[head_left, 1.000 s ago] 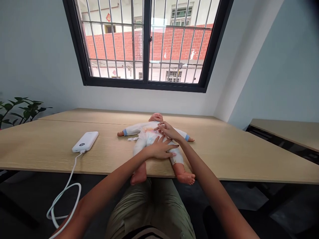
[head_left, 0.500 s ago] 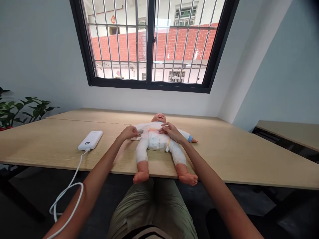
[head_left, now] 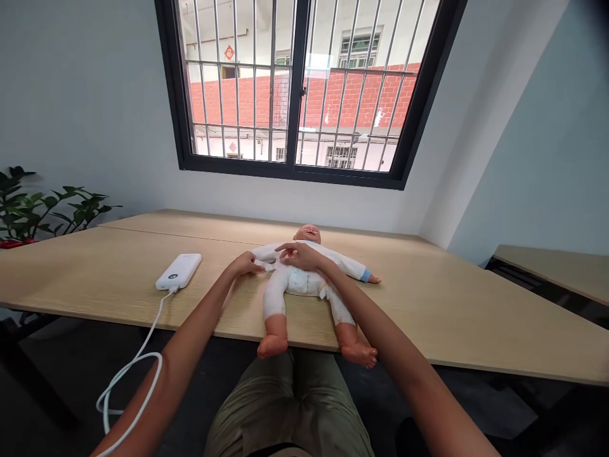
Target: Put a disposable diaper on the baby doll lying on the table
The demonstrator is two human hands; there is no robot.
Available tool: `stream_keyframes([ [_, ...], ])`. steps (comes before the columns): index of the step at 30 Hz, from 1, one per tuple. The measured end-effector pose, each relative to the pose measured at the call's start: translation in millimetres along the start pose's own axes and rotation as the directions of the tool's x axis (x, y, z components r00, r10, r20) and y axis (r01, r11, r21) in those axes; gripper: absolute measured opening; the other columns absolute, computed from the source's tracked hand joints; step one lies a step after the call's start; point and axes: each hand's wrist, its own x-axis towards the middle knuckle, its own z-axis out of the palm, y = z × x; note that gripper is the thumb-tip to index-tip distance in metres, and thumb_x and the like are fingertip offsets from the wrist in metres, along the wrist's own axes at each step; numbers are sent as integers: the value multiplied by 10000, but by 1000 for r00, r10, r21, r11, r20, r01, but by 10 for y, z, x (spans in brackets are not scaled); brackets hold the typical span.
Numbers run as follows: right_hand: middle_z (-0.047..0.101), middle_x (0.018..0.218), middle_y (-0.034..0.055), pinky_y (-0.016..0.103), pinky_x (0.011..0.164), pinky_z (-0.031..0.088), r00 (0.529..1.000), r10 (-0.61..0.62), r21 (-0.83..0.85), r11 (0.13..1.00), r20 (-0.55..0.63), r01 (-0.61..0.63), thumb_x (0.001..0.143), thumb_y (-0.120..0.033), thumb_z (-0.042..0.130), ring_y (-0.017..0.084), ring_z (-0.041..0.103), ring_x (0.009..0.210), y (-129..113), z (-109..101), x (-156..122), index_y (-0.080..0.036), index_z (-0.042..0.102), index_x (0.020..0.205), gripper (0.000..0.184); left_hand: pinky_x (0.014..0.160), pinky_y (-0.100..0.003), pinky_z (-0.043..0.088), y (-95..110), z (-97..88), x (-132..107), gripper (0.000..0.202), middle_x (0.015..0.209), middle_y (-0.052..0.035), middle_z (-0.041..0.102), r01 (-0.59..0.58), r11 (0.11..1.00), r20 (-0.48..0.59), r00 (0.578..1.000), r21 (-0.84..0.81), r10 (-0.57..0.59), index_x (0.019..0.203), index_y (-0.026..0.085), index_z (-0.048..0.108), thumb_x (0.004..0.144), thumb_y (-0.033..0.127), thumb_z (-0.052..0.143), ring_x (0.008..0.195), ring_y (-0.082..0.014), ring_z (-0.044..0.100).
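Observation:
A baby doll [head_left: 273, 298] in white clothing lies on its back on the table, its feet over the front edge. Around its hips is a white diaper [head_left: 304, 284] with small printed marks. At the diaper's left side, my left hand [head_left: 245, 263] is closed, thumb and fingers pinching a white diaper tab beside the doll's hip. My right hand [head_left: 301, 256] reaches across the doll's belly to the diaper's left waist, fingers partly spread and touching its upper edge. The palm hides part of the diaper front.
On the table [head_left: 451, 311] at left lies a white power bank [head_left: 179, 271], its white cable [head_left: 155, 324] hanging over the front edge and across my left forearm. A potted plant [head_left: 57, 206] stands at far left. Behind is a barred window [head_left: 290, 171].
My right hand has moved left across the doll's belly, toward my left hand. My left hand stays by the diaper's left side. The view has tilted slightly up.

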Motion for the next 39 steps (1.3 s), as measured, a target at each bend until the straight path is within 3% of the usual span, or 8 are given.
stream_keyframes([
  [6, 748, 988, 49, 295, 836, 499, 989, 148, -88, 985, 13, -146, 755, -158, 722, 203, 684, 944, 67, 126, -2, -168, 566, 1325, 591, 543, -244, 281, 222, -92, -99, 428, 580, 33, 478, -207, 898, 100, 959, -389, 265, 587, 182, 495, 582, 521, 757, 567, -105, 397],
  [9, 717, 953, 38, 297, 795, 494, 985, 171, -54, 984, 4, -170, 746, -233, 755, 210, 660, 909, 73, 123, -25, -155, 514, 1335, 642, 519, -249, 222, 473, 53, -55, 393, 518, 59, 391, -281, 869, 49, 943, -407, 329, 546, 197, 431, 582, 414, 756, 524, -91, 338],
  [13, 649, 911, 11, 300, 735, 461, 991, 122, 27, 992, -54, -120, 701, -292, 780, 200, 595, 840, 125, 123, -30, -166, 580, 1094, 459, 516, -251, 199, 769, 319, 62, 273, 505, 68, 346, -364, 837, -6, 918, -408, 396, 519, 204, 391, 571, 225, 658, 524, -85, 306],
  [19, 657, 969, 2, 284, 737, 493, 994, 100, 274, 958, -41, -85, 625, -150, 745, 194, 607, 890, 230, 100, -60, -234, 624, 1131, 527, 562, -250, 306, 847, 441, 106, 142, 592, 31, 472, -401, 802, 5, 893, -443, 450, 580, 183, 482, 597, 197, 623, 594, -115, 414],
  [23, 689, 1042, 16, 298, 772, 542, 973, 222, 610, 779, -54, -144, 608, -219, 795, 189, 656, 885, 300, 67, -84, -262, 614, 1212, 632, 608, -262, 347, 777, 476, 100, 216, 636, 17, 525, -426, 769, 21, 869, -476, 494, 640, 171, 547, 646, 318, 705, 642, -129, 456],
  [27, 721, 1045, 44, 262, 874, 541, 887, 409, 852, 522, -215, -34, 697, -316, 789, 168, 659, 991, 316, 47, -84, -234, 675, 1037, 368, 613, -256, 329, 709, 550, 136, 402, 648, 19, 538, -469, 720, -57, 855, -512, 516, 682, 156, 592, 634, 509, 779, 642, -120, 438],
  [30, 727, 874, 39, 249, 865, 549, 843, 488, 896, 444, -227, -16, 771, -362, 766, 148, 673, 882, 269, 25, -99, -217, 684, 891, 206, 635, -265, 356, 677, 566, 156, 426, 675, 8, 575, -465, 710, -61, 855, -528, 515, 693, 146, 624, 609, 520, 811, 661, -127, 473],
  [39, 712, 757, 16, 200, 758, 556, 819, 535, 941, 339, -206, 15, 866, -325, 711, 107, 668, 748, 144, -42, -194, -205, 691, 859, 122, 656, -282, 388, 619, 573, 179, 324, 725, -17, 647, -521, 736, -73, 834, -433, 547, 740, 147, 688, 729, 469, 716, 691, -150, 521],
])
